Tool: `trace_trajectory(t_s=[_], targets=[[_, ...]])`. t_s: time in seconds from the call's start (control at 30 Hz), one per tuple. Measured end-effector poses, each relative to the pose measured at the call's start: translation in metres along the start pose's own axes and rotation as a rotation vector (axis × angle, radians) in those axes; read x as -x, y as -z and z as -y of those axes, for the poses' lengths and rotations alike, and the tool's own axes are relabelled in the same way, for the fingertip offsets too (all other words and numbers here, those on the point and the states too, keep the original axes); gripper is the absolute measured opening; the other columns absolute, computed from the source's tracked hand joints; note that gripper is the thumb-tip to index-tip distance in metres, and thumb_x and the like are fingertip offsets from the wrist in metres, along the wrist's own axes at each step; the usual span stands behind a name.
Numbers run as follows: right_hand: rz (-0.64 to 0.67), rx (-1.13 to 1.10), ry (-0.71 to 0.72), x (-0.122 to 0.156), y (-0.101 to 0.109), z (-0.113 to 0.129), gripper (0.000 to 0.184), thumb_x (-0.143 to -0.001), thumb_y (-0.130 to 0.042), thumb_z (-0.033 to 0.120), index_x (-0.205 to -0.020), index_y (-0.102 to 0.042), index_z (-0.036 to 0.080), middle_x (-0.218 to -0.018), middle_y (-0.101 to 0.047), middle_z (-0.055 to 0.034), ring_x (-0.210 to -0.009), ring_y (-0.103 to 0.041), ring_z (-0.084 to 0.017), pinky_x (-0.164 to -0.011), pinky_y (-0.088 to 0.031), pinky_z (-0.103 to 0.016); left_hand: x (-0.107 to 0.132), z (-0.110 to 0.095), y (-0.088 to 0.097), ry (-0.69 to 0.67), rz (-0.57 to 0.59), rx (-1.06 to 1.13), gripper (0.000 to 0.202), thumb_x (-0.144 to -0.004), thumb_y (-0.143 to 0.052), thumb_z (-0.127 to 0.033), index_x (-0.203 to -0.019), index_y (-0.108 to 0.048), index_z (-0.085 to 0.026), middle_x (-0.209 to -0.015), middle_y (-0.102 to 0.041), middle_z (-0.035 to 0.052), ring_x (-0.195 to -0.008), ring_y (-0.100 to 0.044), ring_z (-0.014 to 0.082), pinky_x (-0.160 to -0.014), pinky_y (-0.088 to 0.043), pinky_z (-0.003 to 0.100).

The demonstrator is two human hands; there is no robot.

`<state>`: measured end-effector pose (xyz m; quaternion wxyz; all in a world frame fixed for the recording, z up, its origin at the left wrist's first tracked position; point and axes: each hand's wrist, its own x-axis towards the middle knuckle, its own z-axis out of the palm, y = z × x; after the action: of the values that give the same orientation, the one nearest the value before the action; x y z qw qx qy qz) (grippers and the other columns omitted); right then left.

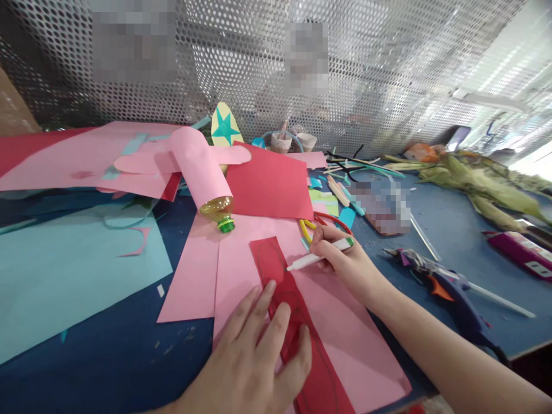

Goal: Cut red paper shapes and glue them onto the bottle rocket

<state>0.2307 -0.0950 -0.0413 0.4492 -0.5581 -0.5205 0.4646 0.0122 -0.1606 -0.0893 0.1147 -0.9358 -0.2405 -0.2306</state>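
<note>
My left hand point(263, 351) lies with fingers spread on a red paper strip point(319, 368), pressing on a smaller red cut piece on top of it. Drawn outlines curve along the strip. In my right hand point(336, 253) is a white marker point(308, 260) with a green end, its tip at the strip's upper right edge. Pink sheets point(250, 259) lie under the strip. Beyond them, a bottle wrapped in pink paper point(200, 167) lies on its side, its green cap point(225, 225) toward me and pink wing-like pieces at its sides.
A glue gun point(452, 299) and a purple box point(521, 253) lie on the right, near dry corn husks point(478, 184). Light blue paper point(77, 276) covers the left. A red sheet point(271, 181), small pots point(281, 142) and a perforated metal screen point(241, 57) stand farther back.
</note>
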Motion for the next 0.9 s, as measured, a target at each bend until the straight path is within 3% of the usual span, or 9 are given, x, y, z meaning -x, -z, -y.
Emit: trace_trajectory(t_s=[0.67,0.77,0.9], targets=[[0.103,-0.097,-0.079,0.003,0.002,0.001,0.016,-0.064,-0.055,0.022,-0.05,-0.047,0.02,-0.048,-0.04,0.0057,-0.043,-0.031,-0.008,-0.041,-0.02,-0.023,0.001,-0.001,-0.001,0.006,-0.01,0.001,0.04,-0.091,-0.048,-0.023,-0.131,-0.052,-0.022,-0.127,-0.06,0.012,-0.142,-0.031,0.0389,-0.112,-0.034,0.052],[-0.025,-0.268,-0.053,0.0,0.005,0.004,0.02,-0.073,-0.058,0.031,-0.057,-0.051,0.02,-0.044,-0.035,0.0082,-0.038,-0.024,-0.007,-0.039,-0.016,-0.022,0.001,-0.001,-0.003,0.007,-0.04,0.003,0.04,-0.091,-0.048,-0.024,-0.131,-0.053,-0.023,-0.125,-0.061,0.0114,-0.142,-0.03,0.0384,-0.113,-0.032,0.052],[-0.406,-0.223,0.196,-0.003,0.02,0.012,0.037,-0.089,-0.054,0.053,-0.071,-0.057,0.021,-0.043,-0.031,0.0099,-0.039,-0.026,-0.009,-0.041,-0.022,-0.022,0.001,-0.001,-0.011,0.038,-0.114,0.009,0.035,-0.091,-0.05,-0.021,-0.126,-0.057,-0.024,-0.117,-0.065,0.009,-0.142,-0.032,0.0362,-0.115,-0.03,0.051]])
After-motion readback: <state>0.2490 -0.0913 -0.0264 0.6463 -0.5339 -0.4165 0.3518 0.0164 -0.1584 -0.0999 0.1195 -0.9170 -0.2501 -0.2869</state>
